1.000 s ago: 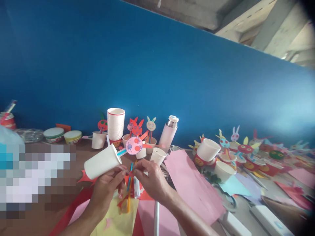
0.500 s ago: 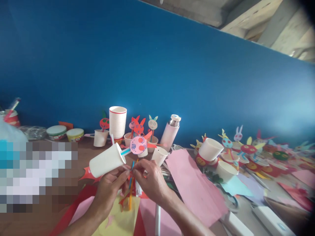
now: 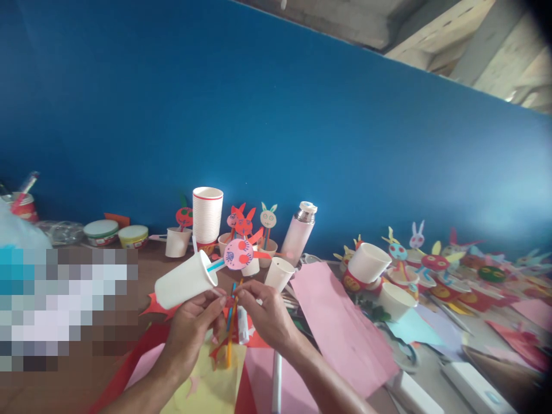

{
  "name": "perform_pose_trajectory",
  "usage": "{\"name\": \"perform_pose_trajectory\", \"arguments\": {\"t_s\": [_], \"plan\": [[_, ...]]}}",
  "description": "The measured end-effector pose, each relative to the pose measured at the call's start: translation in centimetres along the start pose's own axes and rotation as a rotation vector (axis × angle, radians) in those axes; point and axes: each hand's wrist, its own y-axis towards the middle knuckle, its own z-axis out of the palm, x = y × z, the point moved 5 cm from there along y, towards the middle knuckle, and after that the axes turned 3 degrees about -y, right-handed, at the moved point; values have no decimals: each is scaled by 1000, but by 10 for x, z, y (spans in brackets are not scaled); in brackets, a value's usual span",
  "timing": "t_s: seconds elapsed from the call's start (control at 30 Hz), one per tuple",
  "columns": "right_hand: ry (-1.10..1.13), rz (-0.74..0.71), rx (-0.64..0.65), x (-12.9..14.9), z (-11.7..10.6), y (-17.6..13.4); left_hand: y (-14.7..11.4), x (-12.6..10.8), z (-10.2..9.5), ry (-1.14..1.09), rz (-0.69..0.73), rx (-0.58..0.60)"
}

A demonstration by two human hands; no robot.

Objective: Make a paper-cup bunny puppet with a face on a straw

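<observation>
Head view: your left hand point(image 3: 196, 319) is by the tilted white cup point(image 3: 186, 280), right hand point(image 3: 267, 313) near; I cannot tell what either grip pinches.

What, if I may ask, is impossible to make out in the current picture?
All in the head view:
What, if anything, the left hand and right hand pinch: too small, covered by fingers.
Where the blue strip ends inside the tilted white cup: hidden by its wall.
Print on the white tube: too small.
Details of the rightmost paper figures: blurred.
The pale thing at left: cut off by the frame edge and pixelated patch.
</observation>
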Motion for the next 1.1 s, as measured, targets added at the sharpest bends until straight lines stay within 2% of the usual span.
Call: {"name": "perform_pose_trajectory", "arguments": {"t_s": [0.1,0.4,0.67,0.83,0.97,1.1], "plan": [[-3,67,11,-4,1,-1,0,-1,-1,-7,-3,-18],[96,111,28,-9,11,-1,-1,-1,1,-28,-22,-44],[465,155,70,-23,25,1,-4,0,3,-36,13,-21],[360,128,10,-17,12,2,-6,-6,5,10,54,34],[326,82,23,-8,-3,2,-8,-11,9,140,64,54],[350,99,96,-12,-14,2,0,-9,-1,153,5,-92]]}}
